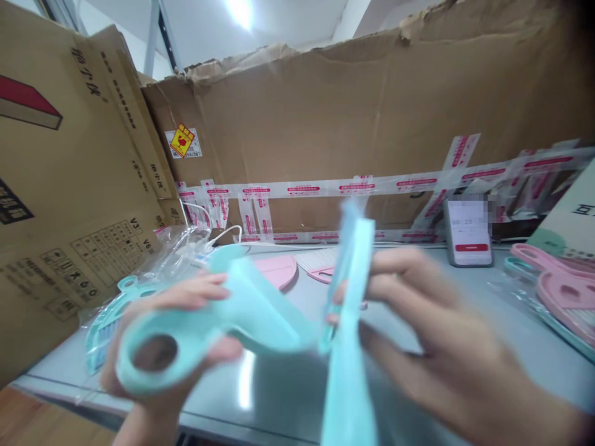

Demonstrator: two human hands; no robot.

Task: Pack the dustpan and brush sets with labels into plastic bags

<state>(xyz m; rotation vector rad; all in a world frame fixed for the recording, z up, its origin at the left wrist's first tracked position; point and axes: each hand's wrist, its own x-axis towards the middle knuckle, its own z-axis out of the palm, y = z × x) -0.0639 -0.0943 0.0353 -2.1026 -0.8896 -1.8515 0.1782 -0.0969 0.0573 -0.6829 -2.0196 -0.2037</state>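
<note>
My left hand (186, 294) grips a mint-green dustpan (264, 310) whose handle ends in a large round hole toward the lower left. Fingers lie over its top and the thumb is beneath. In my right hand (432, 328) is a mint-green brush (351, 347), seen edge-on and upright, with bluish bristles on its left side. Motion blurs both the brush and the right fingers. The brush stands just right of the dustpan; whether they touch I cannot tell. Behind them on the table lie a pink dustpan (279, 271) and a pink brush with white bristles (318, 263).
At the left, another mint-green brush (102, 328) lies beside clear plastic wrapping (174, 248). Pink and mint brush pieces (564, 285) lie at the right. A phone (468, 232) leans against the big cardboard box (297, 130) at the back. Another carton (69, 186) borders the left side.
</note>
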